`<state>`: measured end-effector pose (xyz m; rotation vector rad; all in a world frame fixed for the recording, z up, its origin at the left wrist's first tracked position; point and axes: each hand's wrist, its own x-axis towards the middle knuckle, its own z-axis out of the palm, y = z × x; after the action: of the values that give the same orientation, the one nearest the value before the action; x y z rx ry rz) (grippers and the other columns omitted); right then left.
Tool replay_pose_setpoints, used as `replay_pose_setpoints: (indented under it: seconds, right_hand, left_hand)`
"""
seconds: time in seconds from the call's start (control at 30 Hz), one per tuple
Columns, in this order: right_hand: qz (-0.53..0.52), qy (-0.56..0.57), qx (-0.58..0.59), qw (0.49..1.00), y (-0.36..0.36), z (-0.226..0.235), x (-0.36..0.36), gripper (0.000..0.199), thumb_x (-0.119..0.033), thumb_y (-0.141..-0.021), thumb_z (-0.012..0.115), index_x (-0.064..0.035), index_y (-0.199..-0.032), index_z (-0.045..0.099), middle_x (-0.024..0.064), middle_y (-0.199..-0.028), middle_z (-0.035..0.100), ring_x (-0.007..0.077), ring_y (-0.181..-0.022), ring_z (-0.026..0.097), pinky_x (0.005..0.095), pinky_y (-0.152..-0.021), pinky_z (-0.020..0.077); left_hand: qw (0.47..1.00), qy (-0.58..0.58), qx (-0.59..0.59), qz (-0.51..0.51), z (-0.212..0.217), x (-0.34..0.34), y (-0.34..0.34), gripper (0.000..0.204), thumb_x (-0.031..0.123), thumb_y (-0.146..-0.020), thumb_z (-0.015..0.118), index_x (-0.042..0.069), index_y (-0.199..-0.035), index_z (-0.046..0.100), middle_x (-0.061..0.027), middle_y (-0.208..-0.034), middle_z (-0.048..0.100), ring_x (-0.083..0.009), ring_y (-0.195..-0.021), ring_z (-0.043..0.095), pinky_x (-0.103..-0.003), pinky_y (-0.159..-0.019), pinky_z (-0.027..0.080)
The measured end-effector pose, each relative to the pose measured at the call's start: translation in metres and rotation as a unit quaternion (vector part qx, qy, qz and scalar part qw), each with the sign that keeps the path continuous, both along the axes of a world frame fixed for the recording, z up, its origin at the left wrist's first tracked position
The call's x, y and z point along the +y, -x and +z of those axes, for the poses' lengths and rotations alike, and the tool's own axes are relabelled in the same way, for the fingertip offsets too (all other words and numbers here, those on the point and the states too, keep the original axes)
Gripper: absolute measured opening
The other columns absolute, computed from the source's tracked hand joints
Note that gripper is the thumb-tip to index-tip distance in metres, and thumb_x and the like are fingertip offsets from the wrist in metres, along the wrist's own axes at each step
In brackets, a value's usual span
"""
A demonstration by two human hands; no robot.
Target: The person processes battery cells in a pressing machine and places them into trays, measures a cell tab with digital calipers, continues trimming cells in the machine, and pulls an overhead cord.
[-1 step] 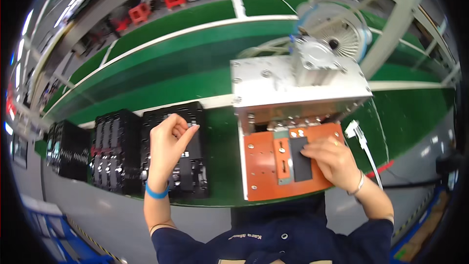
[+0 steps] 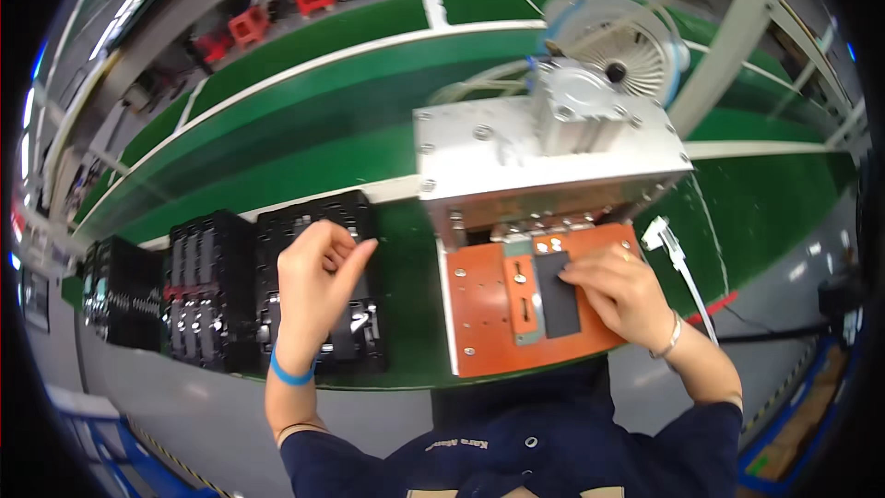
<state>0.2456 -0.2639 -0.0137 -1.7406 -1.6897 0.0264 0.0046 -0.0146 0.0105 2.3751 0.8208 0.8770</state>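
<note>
On the orange base plate (image 2: 479, 314) of a press lies a dark, flat rectangular piece (image 2: 558, 300). It sits beside an upright orange strip (image 2: 522, 309) with slots, which is edged in grey-green. My right hand (image 2: 625, 290) is closed, its bunched fingertips at the upper right edge of the dark piece. Over a stack of black plastic trays (image 2: 364, 217) at the left hovers my left hand (image 2: 318, 267). Its fingers are curled with the thumb against them, and whatever may be between them is hidden.
Behind the orange plate rises the press's metal housing (image 2: 553, 166), with a cylinder (image 2: 581, 97) on top. A fan (image 2: 636, 60) stands beyond it. A white caliper (image 2: 678, 263) lies to the right. More black tray stacks (image 2: 210, 286) line the left of the green bench (image 2: 410, 277).
The whole view has shifted slightly, with the press now a little further left. Both hands keep nearly the same pose and place.
</note>
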Motion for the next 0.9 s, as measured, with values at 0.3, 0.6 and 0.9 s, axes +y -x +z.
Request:
replay_pose_setpoints:
  seconds: [0.3,0.6,0.9]
  right_hand:
    - [0.019,0.009,-0.045,0.999,-0.019,-0.013,0.012,0.023,-0.002,-0.077,0.069,-0.0057,-0.1,0.067,0.0078,-0.097,0.062,0.0272,-0.09,0.059,0.0354,-0.078,0.0487]
    - [0.022,0.052,-0.091,0.994,-0.018,-0.015,0.016,0.041,-0.004,-0.074,0.064,0.0005,-0.114,0.06,0.0116,-0.11,0.059,0.0287,-0.1,0.054,0.0433,-0.093,0.0445]
    - [0.014,0.049,-0.111,0.993,-0.019,-0.013,0.015,0.041,-0.008,-0.077,0.07,-0.0082,-0.117,0.064,0.0048,-0.111,0.059,0.0246,-0.096,0.053,0.0348,-0.084,0.0462]
  left_hand:
    - [0.856,-0.099,0.116,-0.495,-0.036,-0.099,-0.071,0.071,0.052,-0.081,0.068,0.009,-0.134,0.051,-0.0169,-0.14,0.046,-0.034,-0.131,0.043,-0.054,-0.106,0.031]
    - [0.844,-0.108,0.153,-0.502,-0.039,-0.096,-0.073,0.07,0.057,-0.087,0.056,0.006,-0.135,0.049,-0.0159,-0.145,0.041,-0.027,-0.136,0.037,-0.051,-0.108,0.029]
    - [0.846,-0.11,0.165,-0.495,-0.038,-0.097,-0.074,0.066,0.059,-0.085,0.058,0.012,-0.132,0.055,-0.0132,-0.142,0.047,-0.0262,-0.132,0.044,-0.052,-0.11,0.024]
